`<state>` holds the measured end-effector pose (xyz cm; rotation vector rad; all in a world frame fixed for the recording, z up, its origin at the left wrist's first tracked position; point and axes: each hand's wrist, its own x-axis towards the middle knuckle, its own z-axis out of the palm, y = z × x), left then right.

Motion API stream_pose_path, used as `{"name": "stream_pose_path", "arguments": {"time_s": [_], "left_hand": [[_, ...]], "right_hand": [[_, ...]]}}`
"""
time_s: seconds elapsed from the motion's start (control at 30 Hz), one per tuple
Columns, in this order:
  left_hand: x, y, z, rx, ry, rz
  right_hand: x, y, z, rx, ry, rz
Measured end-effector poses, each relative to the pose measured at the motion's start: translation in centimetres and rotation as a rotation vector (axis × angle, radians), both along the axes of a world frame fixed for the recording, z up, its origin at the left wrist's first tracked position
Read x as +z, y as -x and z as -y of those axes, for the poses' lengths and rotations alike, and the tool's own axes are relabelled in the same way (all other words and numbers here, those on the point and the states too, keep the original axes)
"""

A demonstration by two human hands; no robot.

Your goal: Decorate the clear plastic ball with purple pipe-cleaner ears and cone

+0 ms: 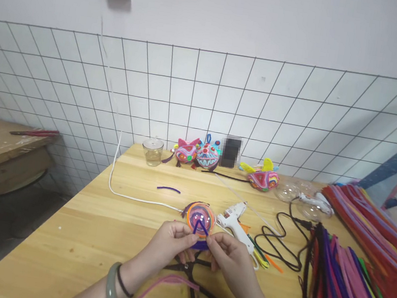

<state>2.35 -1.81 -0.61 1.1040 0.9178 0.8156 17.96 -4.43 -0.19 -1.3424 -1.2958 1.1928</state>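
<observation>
My left hand [168, 241] and my right hand [229, 253] meet over the wooden table [96, 233], both pinching a purple pipe cleaner [201, 229] bent into a pointed loop. Just behind the loop lies a clear dome ringed with orange and pink pipe cleaner [200, 217]. Black scissors [200, 288] lie under my hands, and a pink pipe cleaner [163, 285] lies beside my left wrist. A grey bangle and a black band sit on that wrist.
A white glue gun [234, 219] with its black cord [281, 241] lies right of the dome. Heaps of coloured pipe cleaners [355, 272] fill the right side. Finished colourful figures [198, 153], a glass jar [152, 151], and a short purple piece [169, 189] sit farther back.
</observation>
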Motion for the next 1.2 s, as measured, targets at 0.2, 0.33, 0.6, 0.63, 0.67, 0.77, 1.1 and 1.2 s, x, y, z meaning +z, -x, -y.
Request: {"name": "stream_pose_path", "arguments": {"time_s": [0.2,0.33,0.6,0.63,0.67,0.77,1.1,1.2], "left_hand": [[-0.41,0.06,-0.21,0.030,-0.015,0.033],[-0.62,0.21,-0.48,0.136,-0.064,0.145],[-0.06,0.24,-0.41,0.132,-0.085,0.142],[0.01,0.26,-0.41,0.127,-0.096,0.124],[0.06,0.29,-0.41,0.122,-0.105,0.100],[0.20,0.44,-0.42,0.108,-0.122,0.035],[0.20,0.54,-0.53,0.115,-0.128,0.066],[0.09,0.45,-0.63,0.132,-0.115,0.076]], "right_hand": [[-0.13,0.02,0.01,-0.013,-0.002,-0.001],[-0.06,0.17,0.15,0.006,0.000,0.013],[-0.44,0.30,0.28,0.063,0.020,0.021],[-0.41,0.32,0.31,0.070,0.028,0.019],[-0.36,0.35,0.35,0.077,0.036,0.017],[-0.13,0.48,0.45,0.089,0.051,0.008],[-0.22,0.49,0.35,0.086,0.078,-0.022],[0.05,0.53,0.43,0.081,0.083,-0.030]]}}
